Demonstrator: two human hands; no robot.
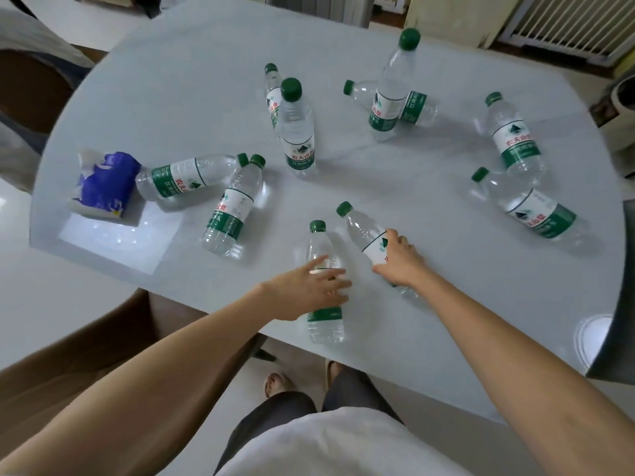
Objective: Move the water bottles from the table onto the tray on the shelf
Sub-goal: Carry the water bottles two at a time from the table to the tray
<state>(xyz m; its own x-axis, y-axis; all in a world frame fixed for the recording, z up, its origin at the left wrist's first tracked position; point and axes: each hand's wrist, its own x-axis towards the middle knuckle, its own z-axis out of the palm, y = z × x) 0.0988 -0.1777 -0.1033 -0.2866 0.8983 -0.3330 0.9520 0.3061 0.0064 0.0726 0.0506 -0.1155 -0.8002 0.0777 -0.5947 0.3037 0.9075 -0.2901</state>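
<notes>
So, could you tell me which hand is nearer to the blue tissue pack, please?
Left. The left hand lies on a near bottle right of the tissue pack; the right hand is farther right.

Pale grey-blue glossy worktop; clear water bottles with dark green caps and white-over-green labels carrying red characters and a small dark triangle mark; blue-and-white printed tissue pack at left of frame; brown chair lower left.
</notes>
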